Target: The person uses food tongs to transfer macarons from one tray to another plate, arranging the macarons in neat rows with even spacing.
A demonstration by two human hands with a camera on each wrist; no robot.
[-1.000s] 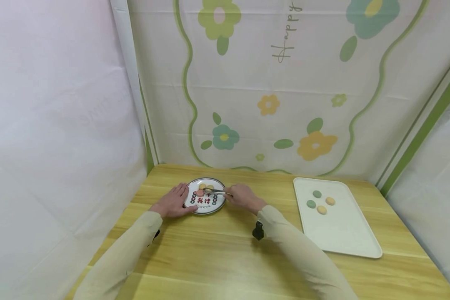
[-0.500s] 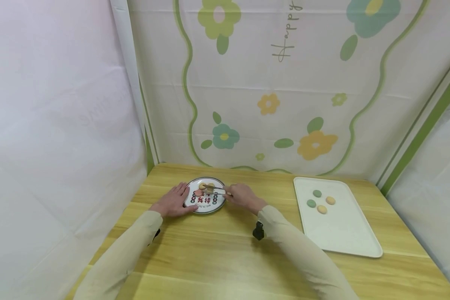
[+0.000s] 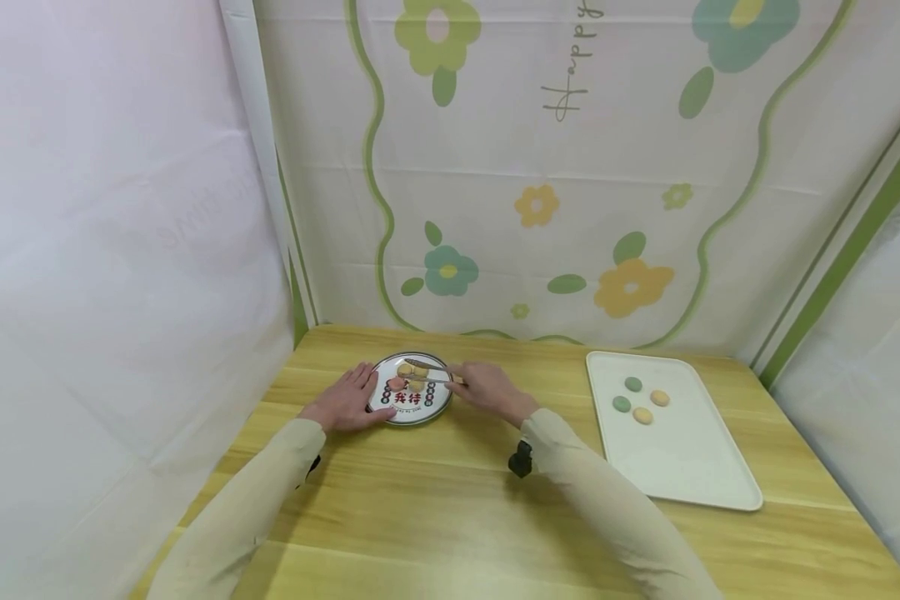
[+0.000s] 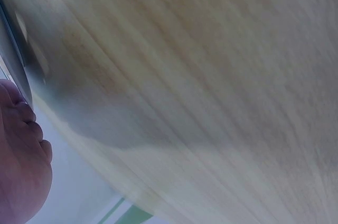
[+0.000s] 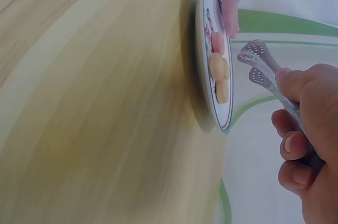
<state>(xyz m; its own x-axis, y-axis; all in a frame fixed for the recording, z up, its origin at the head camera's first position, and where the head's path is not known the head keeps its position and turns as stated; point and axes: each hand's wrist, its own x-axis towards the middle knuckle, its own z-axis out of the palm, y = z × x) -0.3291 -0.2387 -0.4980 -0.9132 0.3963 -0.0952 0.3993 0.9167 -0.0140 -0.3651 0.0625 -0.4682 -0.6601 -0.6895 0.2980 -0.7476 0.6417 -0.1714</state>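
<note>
A round white plate [image 3: 427,412] with a dark rim and red characters holds one pink macaron [image 3: 397,383] and three yellow macarons [image 5: 216,66], grouped together. My left hand [image 3: 348,402] lies at the plate's left side, fingers extended and the thumb along the near rim. In my right hand [image 3: 487,389] I grip metal tongs [image 5: 279,78] with perforated tips. The tips are spread a little and hang above the macarons, apart from them in the right wrist view. Only part of the left hand [image 4: 24,166] appears in the left wrist view.
On the right of the wooden table [image 3: 390,517] lies a white rectangular tray [image 3: 690,467] with two green macarons [image 3: 633,384] and two yellow-orange macarons [image 3: 642,415]. A flower-printed curtain [image 3: 495,167] hangs behind the table's far edge.
The tongs were low among the macarons with their tips close together. They have since spread and risen, and a yellow macaron shows below them. The left hand stays on the plate.
</note>
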